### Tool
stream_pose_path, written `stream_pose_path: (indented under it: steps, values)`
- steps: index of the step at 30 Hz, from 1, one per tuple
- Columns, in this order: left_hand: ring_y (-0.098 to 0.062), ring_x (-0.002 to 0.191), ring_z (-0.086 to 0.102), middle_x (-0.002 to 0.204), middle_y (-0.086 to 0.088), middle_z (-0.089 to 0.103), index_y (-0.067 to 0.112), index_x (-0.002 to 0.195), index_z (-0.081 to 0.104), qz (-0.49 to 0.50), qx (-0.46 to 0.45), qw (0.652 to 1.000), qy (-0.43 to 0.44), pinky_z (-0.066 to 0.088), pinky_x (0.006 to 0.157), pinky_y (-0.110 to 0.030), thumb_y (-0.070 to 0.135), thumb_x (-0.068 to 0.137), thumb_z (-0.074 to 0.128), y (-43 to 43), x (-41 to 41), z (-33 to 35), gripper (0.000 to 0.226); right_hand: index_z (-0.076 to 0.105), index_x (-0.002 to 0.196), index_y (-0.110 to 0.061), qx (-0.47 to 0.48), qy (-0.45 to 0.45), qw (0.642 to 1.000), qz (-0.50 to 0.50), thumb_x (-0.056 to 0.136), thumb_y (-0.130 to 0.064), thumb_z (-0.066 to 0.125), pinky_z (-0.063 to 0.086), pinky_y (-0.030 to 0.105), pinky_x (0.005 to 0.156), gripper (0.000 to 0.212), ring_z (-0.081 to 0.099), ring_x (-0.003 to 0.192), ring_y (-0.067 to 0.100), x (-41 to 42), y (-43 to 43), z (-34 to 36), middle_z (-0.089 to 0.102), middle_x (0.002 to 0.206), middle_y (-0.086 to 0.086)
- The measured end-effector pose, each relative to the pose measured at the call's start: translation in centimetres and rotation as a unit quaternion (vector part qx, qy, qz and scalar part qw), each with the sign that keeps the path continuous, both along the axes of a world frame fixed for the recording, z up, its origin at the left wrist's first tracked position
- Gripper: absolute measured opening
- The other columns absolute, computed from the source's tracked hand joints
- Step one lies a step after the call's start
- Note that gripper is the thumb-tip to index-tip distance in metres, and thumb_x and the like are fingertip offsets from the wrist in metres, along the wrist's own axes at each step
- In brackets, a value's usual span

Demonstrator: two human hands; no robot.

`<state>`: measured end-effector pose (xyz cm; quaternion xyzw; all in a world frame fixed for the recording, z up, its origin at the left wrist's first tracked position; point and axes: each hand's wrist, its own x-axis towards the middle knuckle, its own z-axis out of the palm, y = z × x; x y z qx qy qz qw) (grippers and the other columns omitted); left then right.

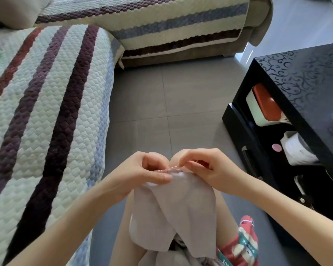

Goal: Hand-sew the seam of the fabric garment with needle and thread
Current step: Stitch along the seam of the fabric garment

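Pinching the needle between thumb and forefinger, the right hand holds it just above the gathered seam, with the thin shaft pointing away from that grip toward the left hand, roughly along the seam's own line. The left hand pinches the folded edge of the pale garment just beyond the needle's tip, so the seam lies between the two grips and the rest of the cloth hangs below them over the lap. The next stitch probably turns on that alignment, tip aimed at the left pinch; the thread is too fine to make out.
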<state>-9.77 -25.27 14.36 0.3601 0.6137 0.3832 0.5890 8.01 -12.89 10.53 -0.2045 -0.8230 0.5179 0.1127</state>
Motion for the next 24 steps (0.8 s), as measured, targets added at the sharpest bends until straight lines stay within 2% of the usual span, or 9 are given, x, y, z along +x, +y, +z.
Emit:
stream_pose_path:
  steps: [5, 8, 11, 14, 18, 21, 24]
  values:
    - [-0.006, 0.060, 0.054, 0.063, 0.005, 0.059, 0.000, 0.069, 0.066, 0.005, 0.006, 1.000, -0.016, 0.041, 0.059, -0.012, 0.013, 0.070, 0.071, 0.05, 0.08, 0.07, 0.014, 0.064, 0.088, -0.033, 0.005, 0.025, 1.000, 0.000, 0.087, -0.021, 0.049, 0.050, 0.047, 0.072, 0.019, 0.061, 0.077, 0.030, -0.10, -0.03, 0.04, 0.068, 0.082, 0.001]
    - [-0.007, 0.062, 0.054, 0.064, 0.002, 0.059, -0.007, 0.070, 0.064, 0.008, 0.003, 1.000, -0.009, 0.041, 0.060, -0.013, 0.013, 0.070, 0.070, 0.15, -0.03, -0.11, 0.021, 0.064, 0.088, -0.033, -0.003, 0.035, 0.999, 0.006, 0.087, -0.026, 0.049, 0.050, 0.043, 0.072, 0.017, 0.061, 0.077, 0.027, -0.16, -0.01, 0.11, 0.068, 0.084, -0.003]
    - [-0.007, 0.061, 0.056, 0.064, 0.001, 0.060, -0.003, 0.069, 0.067, 0.011, 0.004, 1.000, -0.015, 0.043, 0.060, -0.012, 0.012, 0.070, 0.071, 0.21, -0.01, -0.04, 0.015, 0.065, 0.082, -0.036, -0.022, 0.039, 0.999, 0.010, 0.088, -0.017, 0.051, 0.049, 0.032, 0.072, 0.024, 0.060, 0.077, 0.018, -0.33, -0.19, 0.22, 0.066, 0.084, -0.011]
    - [-0.006, 0.061, 0.056, 0.064, 0.001, 0.061, 0.006, 0.069, 0.071, 0.008, 0.006, 0.999, -0.030, 0.043, 0.059, -0.012, 0.012, 0.071, 0.070, 0.23, 0.01, 0.03, 0.006, 0.063, 0.079, -0.039, -0.048, 0.040, 0.998, 0.013, 0.087, -0.012, 0.052, 0.047, 0.030, 0.070, 0.030, 0.059, 0.076, 0.017, -0.43, -0.29, 0.39, 0.065, 0.082, -0.013]
    - [-0.005, 0.060, 0.057, 0.065, 0.002, 0.061, 0.007, 0.069, 0.072, 0.003, 0.002, 0.999, -0.049, 0.043, 0.058, -0.012, 0.011, 0.071, 0.069, 0.14, -0.09, 0.00, 0.006, 0.063, 0.081, -0.032, -0.093, 0.041, 0.995, 0.014, 0.085, -0.009, 0.053, 0.041, 0.011, 0.069, 0.026, 0.057, 0.074, -0.001, -0.55, -0.45, 0.58, 0.063, 0.079, -0.023]
    - [-0.005, 0.059, 0.058, 0.064, 0.002, 0.062, 0.006, 0.069, 0.072, 0.004, 0.001, 0.998, -0.061, 0.043, 0.057, -0.012, 0.011, 0.072, 0.068, 0.15, -0.10, 0.04, 0.007, 0.064, 0.080, -0.028, -0.116, 0.040, 0.992, 0.017, 0.086, -0.004, 0.054, 0.040, 0.008, 0.069, 0.026, 0.058, 0.073, -0.004, -0.59, -0.43, 0.85, 0.062, 0.077, -0.024]
    - [-0.006, 0.059, 0.058, 0.065, 0.001, 0.063, 0.006, 0.070, 0.074, 0.001, -0.001, 0.998, -0.058, 0.043, 0.057, -0.012, 0.012, 0.071, 0.069, 0.20, -0.11, 0.04, 0.008, 0.064, 0.079, -0.025, -0.121, 0.026, 0.992, 0.023, 0.089, 0.009, 0.055, 0.040, 0.007, 0.067, 0.037, 0.057, 0.071, -0.005, -0.53, -0.22, 0.90, 0.062, 0.073, -0.026]
